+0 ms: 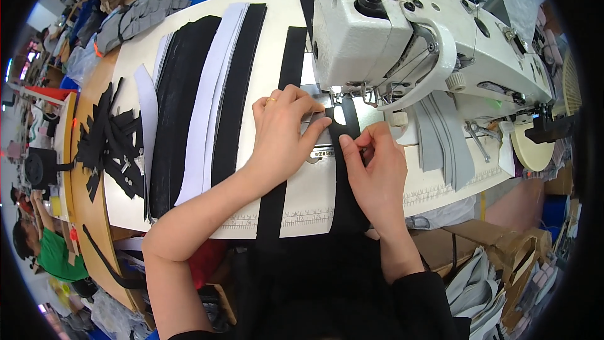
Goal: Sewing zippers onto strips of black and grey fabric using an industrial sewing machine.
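Note:
A black fabric strip runs from my lap up under the needle area of a white sewing machine. My left hand, a ring on one finger, pinches the strip's left edge with thumb and forefinger just before the presser foot. Lower down, my right hand grips the right edge between thumb and bent fingers. A small white patch shows on the strip between my hands and the needle; its kind is unclear. Left of it, another black strip lies lengthwise, partly hidden under my left forearm.
Stacks of black strips and white strips lie on the left of the table, beside a heap of black scraps. Grey strips and small scissors lie right. A ruler scale marks the front edge. A person in green sits far left.

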`<state>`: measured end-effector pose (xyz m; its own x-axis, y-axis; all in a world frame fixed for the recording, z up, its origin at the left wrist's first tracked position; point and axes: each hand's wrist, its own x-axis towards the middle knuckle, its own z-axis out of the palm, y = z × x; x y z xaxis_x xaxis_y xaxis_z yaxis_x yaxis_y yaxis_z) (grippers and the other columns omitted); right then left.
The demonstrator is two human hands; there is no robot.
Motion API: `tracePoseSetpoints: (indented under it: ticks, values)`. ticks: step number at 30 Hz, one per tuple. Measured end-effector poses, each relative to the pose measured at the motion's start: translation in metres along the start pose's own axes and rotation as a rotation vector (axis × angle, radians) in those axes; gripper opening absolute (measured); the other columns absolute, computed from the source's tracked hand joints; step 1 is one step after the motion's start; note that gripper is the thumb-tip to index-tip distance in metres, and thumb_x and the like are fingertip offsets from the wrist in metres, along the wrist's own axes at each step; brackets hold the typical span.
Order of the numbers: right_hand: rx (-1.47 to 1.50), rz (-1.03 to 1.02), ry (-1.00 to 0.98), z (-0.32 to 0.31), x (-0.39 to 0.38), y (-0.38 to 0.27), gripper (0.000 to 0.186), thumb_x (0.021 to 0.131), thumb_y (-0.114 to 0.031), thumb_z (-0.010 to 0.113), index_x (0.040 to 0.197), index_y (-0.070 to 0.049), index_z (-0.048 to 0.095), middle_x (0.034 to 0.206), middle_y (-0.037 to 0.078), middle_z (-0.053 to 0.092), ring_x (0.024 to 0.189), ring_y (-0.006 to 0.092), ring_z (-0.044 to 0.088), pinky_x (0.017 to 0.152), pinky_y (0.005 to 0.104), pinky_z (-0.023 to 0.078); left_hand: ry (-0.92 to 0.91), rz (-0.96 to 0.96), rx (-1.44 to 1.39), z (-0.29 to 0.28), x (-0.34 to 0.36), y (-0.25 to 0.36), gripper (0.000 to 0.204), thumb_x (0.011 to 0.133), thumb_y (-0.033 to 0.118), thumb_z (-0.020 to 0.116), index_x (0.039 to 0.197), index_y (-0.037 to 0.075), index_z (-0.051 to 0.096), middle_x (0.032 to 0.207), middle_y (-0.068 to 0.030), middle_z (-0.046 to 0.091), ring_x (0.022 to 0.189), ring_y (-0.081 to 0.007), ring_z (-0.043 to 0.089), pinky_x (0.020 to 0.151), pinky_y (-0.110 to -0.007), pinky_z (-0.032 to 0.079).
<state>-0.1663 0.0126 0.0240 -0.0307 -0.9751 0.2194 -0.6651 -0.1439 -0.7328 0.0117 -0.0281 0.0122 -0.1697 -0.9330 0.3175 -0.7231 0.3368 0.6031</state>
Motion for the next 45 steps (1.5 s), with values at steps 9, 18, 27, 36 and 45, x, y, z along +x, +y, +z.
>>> tracePoseSetpoints:
  ticks: [9, 18, 27, 36, 45]
  values:
    - [0.208, 0.17, -0.004, 0.008, 0.001, 0.007, 0.023, 0.088, -0.011, 0.078, 0.087, -0.003, 0.056, 0.074, 0.005, 0.06, 0.069, 0.0218, 0.054, 0.072, 0.0396, 0.045, -0.099, -0.214, -0.086, 0.005, 0.024, 0.002, 0.013, 0.081, 0.018, 0.079, 0.081, 0.005, 0.077, 0.088, -0.0058, 0.064, 0.085, -0.0208, 0.06, 0.094, -0.039, 0.032]
    - [0.285, 0.207, 0.018, 0.01, 0.009, 0.008, 0.028, 0.089, -0.002, 0.078, 0.084, -0.004, 0.05, 0.073, -0.002, 0.054, 0.065, 0.0065, 0.043, 0.061, 0.0245, 0.039, -0.092, -0.234, -0.162, 0.021, 0.035, -0.014, 0.015, 0.078, 0.015, 0.074, 0.075, 0.001, 0.07, 0.087, -0.0082, 0.061, 0.093, -0.0249, 0.058, 0.094, -0.041, 0.031]
    - [0.299, 0.291, -0.018, 0.011, 0.009, 0.009, 0.028, 0.087, -0.008, 0.079, 0.091, -0.002, 0.052, 0.068, 0.006, 0.059, 0.059, 0.02, 0.056, 0.058, 0.0374, 0.044, -0.104, -0.183, -0.092, 0.021, 0.04, -0.014, 0.018, 0.076, 0.015, 0.075, 0.073, 0.0, 0.066, 0.089, -0.0102, 0.059, 0.095, -0.0268, 0.057, 0.095, -0.042, 0.031]
    - [0.203, 0.259, 0.035, 0.014, 0.011, 0.006, 0.03, 0.087, -0.009, 0.079, 0.089, -0.003, 0.05, 0.067, 0.006, 0.058, 0.06, 0.0229, 0.057, 0.058, 0.0395, 0.045, -0.072, -0.184, -0.14, 0.027, 0.036, -0.017, 0.014, 0.08, 0.011, 0.074, 0.079, -0.001, 0.067, 0.094, -0.0095, 0.057, 0.097, -0.0264, 0.053, 0.096, -0.042, 0.03]
    - [0.212, 0.33, 0.028, 0.013, 0.013, 0.003, 0.03, 0.089, -0.012, 0.081, 0.08, -0.004, 0.054, 0.066, -0.001, 0.056, 0.06, 0.008, 0.045, 0.058, 0.0267, 0.04, -0.023, -0.182, -0.155, 0.028, 0.035, -0.012, 0.008, 0.08, 0.01, 0.073, 0.084, 0.003, 0.071, 0.093, -0.0073, 0.056, 0.097, -0.0249, 0.052, 0.096, -0.041, 0.03]
